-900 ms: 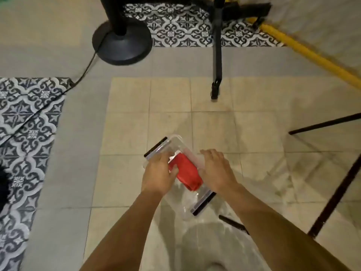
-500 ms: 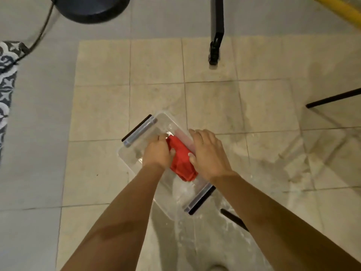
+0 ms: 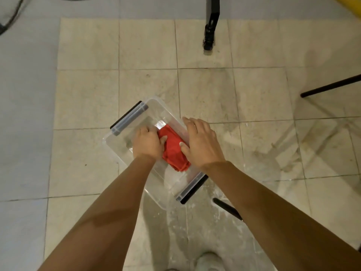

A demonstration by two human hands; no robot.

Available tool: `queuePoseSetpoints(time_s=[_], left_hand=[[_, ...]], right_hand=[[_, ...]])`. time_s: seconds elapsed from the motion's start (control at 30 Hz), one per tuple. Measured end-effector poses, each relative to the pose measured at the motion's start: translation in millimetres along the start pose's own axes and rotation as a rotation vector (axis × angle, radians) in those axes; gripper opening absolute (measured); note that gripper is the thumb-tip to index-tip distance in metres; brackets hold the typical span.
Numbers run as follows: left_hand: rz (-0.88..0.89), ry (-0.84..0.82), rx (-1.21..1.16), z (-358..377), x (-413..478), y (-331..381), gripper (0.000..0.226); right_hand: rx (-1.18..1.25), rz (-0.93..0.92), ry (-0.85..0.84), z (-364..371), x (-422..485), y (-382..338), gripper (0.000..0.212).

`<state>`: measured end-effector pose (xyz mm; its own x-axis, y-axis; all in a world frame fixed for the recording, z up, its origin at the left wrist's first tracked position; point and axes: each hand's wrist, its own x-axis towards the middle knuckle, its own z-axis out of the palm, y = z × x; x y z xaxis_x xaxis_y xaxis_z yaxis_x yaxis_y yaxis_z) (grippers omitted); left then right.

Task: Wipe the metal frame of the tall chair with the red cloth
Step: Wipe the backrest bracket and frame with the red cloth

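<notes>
Nearest to me, at the bottom edge, I see the toe of a pale shoe [image 3: 210,260] on the wet, streaked beige floor tiles [image 3: 259,94]. Both bare forearms reach forward and down from there. Just beside my right forearm a short black bar [image 3: 226,208] lies low over the tiles. My left hand [image 3: 149,143] is curled shut around the left side of the crumpled red cloth [image 3: 173,151], thumb pressed into the fabric. My right hand [image 3: 201,142] lies spread and flat, palm down, its thumb touching the cloth's right side and its fingers resting along the far long rim of the clear plastic storage box with dark grey end handles [image 3: 125,141]. The cloth sits inside that box, which stands at a slant on the floor. Farther off, a slanted black metal leg [image 3: 332,86] comes in from the right edge, well apart from the box. Farthest, an upright black metal leg [image 3: 211,26] ends on a foot at the top.
</notes>
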<state>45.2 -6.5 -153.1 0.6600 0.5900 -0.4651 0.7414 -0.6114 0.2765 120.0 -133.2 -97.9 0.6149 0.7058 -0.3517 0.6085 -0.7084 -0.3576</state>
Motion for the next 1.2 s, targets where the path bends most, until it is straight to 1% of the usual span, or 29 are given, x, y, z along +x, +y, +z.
queuePoseSetpoints(time_s=[0.07,0.13,0.23,0.3,0.4,0.5,0.6,0.77,0.97,1.07,1.2], left_hand=[[0.056,-0.027,-0.13,-4,-8,-3,0.031],[0.113,-0.045,-0.201,-8,-19,-6,0.025],[0.233,-0.049,-0.16,-23,-35,-3,0.024],[0.311,-0.02,-0.169,-39,-48,2,0.024],[0.325,0.037,-0.231,-72,-68,14,0.027],[0.316,0.049,-0.283,-109,-92,29,0.028],[0.382,0.045,-0.31,-146,-118,47,0.03],[0.482,0.113,-0.304,-217,-169,86,0.032],[0.631,0.239,-0.317,-301,-257,126,0.028],[0.686,0.306,-0.374,-338,-303,143,0.025],[0.759,0.302,-0.458,-379,-358,171,0.021]], right_hand=[[0.004,0.004,-0.009,-4,-3,-2,0.067],[0.007,0.017,-0.01,-9,-6,-5,0.068],[0.021,0.036,-0.01,-21,-13,-13,0.068],[0.034,0.034,-0.004,-34,-23,-22,0.068],[0.056,0.044,0.015,-57,-42,-36,0.071],[0.068,0.059,0.038,-88,-68,-46,0.072],[0.093,0.093,0.084,-123,-91,-56,0.07],[0.112,0.107,0.242,-194,-139,-78,0.065],[0.153,0.045,0.45,-272,-223,-114,0.061],[0.166,-0.003,0.553,-305,-270,-131,0.064],[0.248,-0.018,0.677,-346,-326,-149,0.073]])
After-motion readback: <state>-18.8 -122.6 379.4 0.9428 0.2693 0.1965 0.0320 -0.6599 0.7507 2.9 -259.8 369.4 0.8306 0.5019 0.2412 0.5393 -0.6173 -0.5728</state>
